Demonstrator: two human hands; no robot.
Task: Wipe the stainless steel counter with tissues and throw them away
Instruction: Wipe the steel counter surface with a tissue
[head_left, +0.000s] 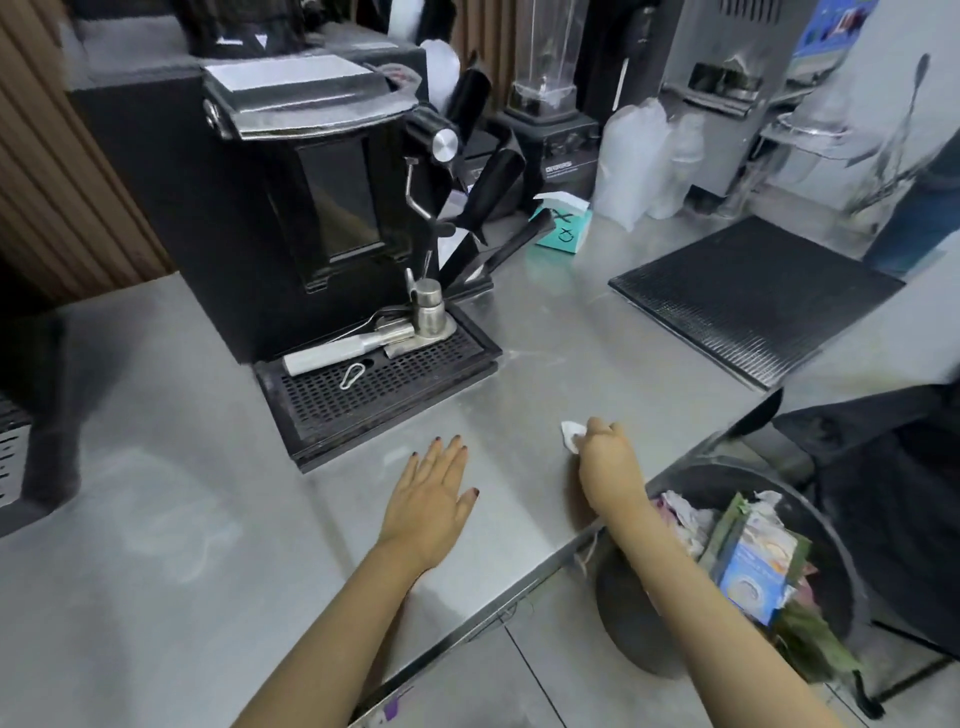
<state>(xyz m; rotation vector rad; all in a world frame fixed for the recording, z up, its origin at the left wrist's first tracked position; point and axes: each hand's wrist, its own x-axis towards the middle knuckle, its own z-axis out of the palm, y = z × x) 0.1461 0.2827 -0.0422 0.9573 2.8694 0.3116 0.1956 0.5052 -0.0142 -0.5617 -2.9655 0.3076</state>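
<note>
steel counter (545, 332) | r hand (605, 457) fingers clenched on tissue (571, 434) | l hand (434, 493) flat, open

Even, fairly bright indoor light falls from above, leaving soft pale glare patches on the stainless steel counter (171, 519). Shadows are faint. Wide-angle distortion bends the edges, and the whole frame is soft, smeared toward the corners.

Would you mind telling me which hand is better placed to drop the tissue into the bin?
Right. The right hand already grips the tissue beside the bin; the left hand lies flat, empty, farther away.
</note>
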